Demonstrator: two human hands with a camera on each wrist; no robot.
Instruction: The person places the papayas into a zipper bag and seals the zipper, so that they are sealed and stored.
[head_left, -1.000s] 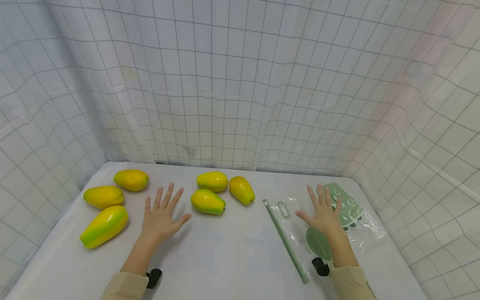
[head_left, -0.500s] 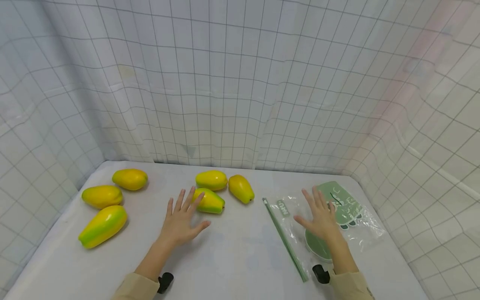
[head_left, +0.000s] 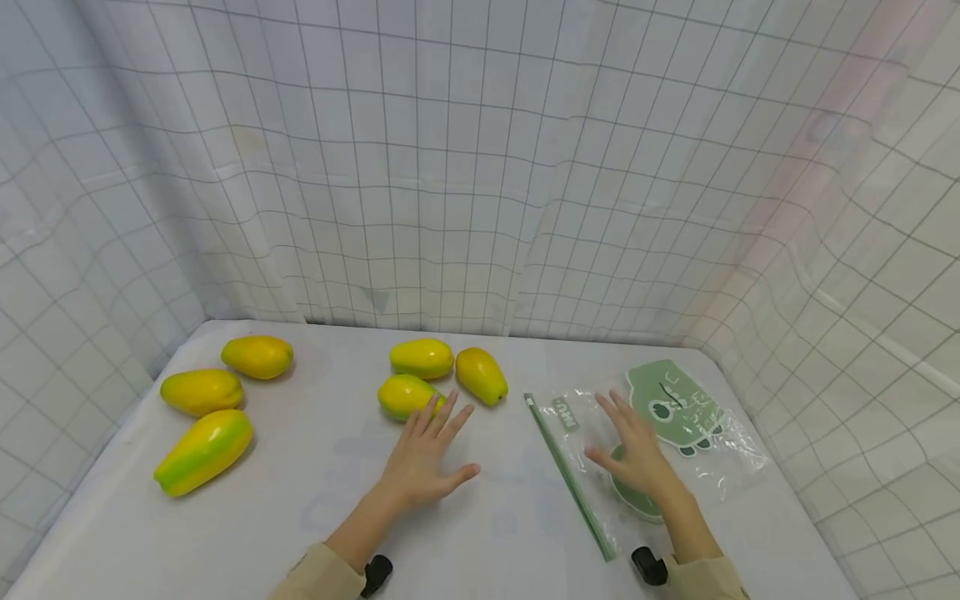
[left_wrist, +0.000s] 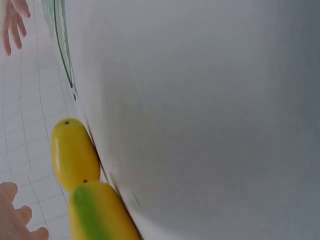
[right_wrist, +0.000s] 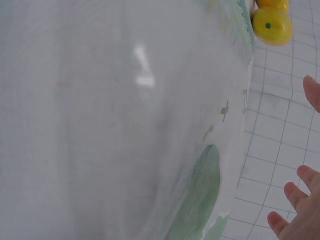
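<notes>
My left hand [head_left: 420,462], fingers spread and holding nothing, is over the table just in front of a yellow-green papaya [head_left: 405,396]; its fingertips overlap that fruit in the head view. Two more papayas lie behind it, one lengthwise [head_left: 422,358] and one slanted [head_left: 482,375]. On the right, my right hand [head_left: 637,454] hovers with fingers extended above a clear plastic zip bag [head_left: 566,417] with a green cartoon print [head_left: 675,400] and a green slider strip [head_left: 567,475]. The right hand hides part of the print.
At the table's left side lie three more papayas: one at the back [head_left: 257,357], one in the middle [head_left: 201,392] and one in front [head_left: 204,452]. A white grid-patterned curtain [head_left: 450,208] hangs behind the table and along both sides.
My left hand has moved right, from beside the left papayas to in front of the middle group. My right hand has shifted slightly toward me, uncovering more of the bag's print.
</notes>
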